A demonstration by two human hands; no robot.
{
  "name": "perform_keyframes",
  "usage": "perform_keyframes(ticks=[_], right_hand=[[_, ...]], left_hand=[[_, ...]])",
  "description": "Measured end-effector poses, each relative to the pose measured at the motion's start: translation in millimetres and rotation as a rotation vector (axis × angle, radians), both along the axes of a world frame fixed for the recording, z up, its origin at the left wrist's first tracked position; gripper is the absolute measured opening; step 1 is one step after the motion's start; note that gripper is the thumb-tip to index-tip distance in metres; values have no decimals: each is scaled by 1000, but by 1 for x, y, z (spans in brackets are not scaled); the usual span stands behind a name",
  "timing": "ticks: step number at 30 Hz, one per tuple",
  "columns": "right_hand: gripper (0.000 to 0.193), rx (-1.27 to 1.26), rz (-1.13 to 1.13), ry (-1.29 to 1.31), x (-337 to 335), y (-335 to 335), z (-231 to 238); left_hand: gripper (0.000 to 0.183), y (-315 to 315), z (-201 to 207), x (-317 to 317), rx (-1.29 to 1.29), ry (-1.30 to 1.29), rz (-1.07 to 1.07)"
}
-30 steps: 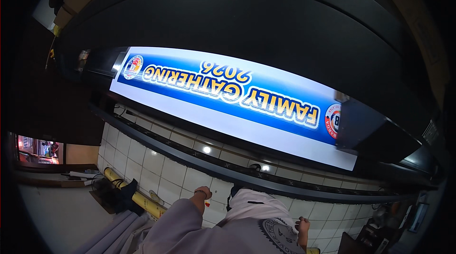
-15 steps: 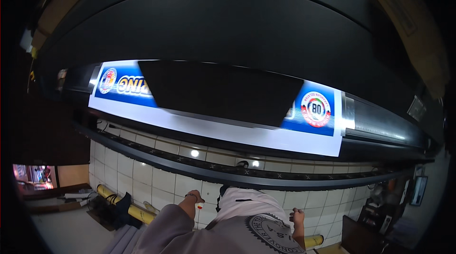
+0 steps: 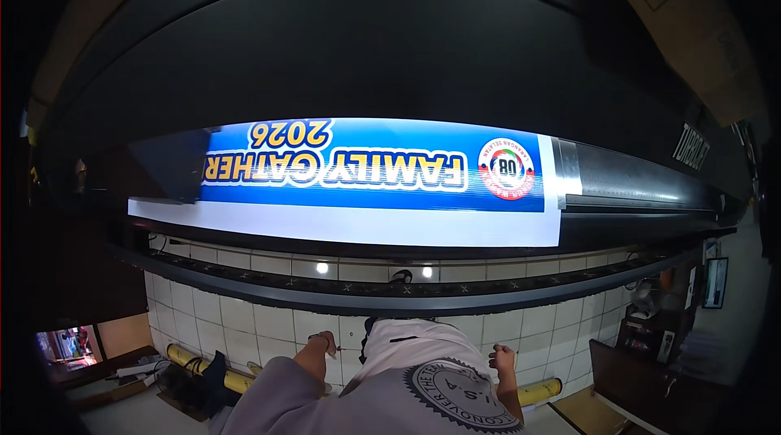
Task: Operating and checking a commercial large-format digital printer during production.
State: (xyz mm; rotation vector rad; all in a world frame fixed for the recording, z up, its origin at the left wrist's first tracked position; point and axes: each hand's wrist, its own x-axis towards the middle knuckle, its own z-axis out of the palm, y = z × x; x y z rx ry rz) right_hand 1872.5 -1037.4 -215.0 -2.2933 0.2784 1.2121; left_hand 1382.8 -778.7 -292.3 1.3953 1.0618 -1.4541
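A large-format printer spans the view, its wide dark cover above a printed banner. The banner has a blue field, yellow and white lettering upside down to me, a round emblem on the right and a white border along its near edge. The dark print carriage covers the banner's left end. My left hand hangs beside my body, apart from the printer; its fingers are too small to read. On my other side hangs my right hand, fingers curled in, with nothing visible in it.
Below the banner a long dark bar runs across in front of me, above a white tiled floor. Yellow rolls lie low on both sides. A lit screen stands at left; a brown cabinet is at right.
The dark carriage has slid from the middle of the banner to its left end, uncovering the lettering. My view has shifted slightly; both hands still hang at my sides.
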Motion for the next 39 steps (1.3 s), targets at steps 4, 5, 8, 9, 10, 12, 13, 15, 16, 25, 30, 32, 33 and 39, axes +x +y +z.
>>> perform_keyframes(ticks=[4,5,8,9,10,12,13,15,16,25,30,32,33,39], right_hand=[[26,12,-18,18,0,1,-1],[26,16,-22,12,1,0,-1],[26,19,-20,0,4,-1,-2],[26,20,-19,2,4,1,-1],[26,16,-14,-1,4,3,0],[26,15,-7,-3,5,6,2],[25,8,1,-7,4,7,3],[25,6,19,-4,4,8,2],[25,7,8,0,3,7,3],[23,-5,29,10,4,2,-2],[21,11,-4,3,4,8,3],[20,9,-1,10,5,10,4],[20,11,4,14,6,11,3],[22,-7,35,10,8,9,-3]], left_hand=[[42,0,-25,-12,0,18,-37],[42,2,-25,-8,-3,11,-48],[43,5,-16,0,72,-35,-35],[44,5,-16,-2,76,-31,-18],[45,5,-17,-4,81,-26,1],[49,5,-21,-6,101,-25,3],[55,5,-23,-7,120,-26,6],[54,3,-27,-9,122,-37,1],[54,1,-28,-11,122,-52,-9],[41,9,9,10,104,10,83],[42,6,3,7,135,0,78],[42,5,1,6,110,-1,69],[42,3,-2,4,104,5,78],[45,5,6,11,71,6,88]])
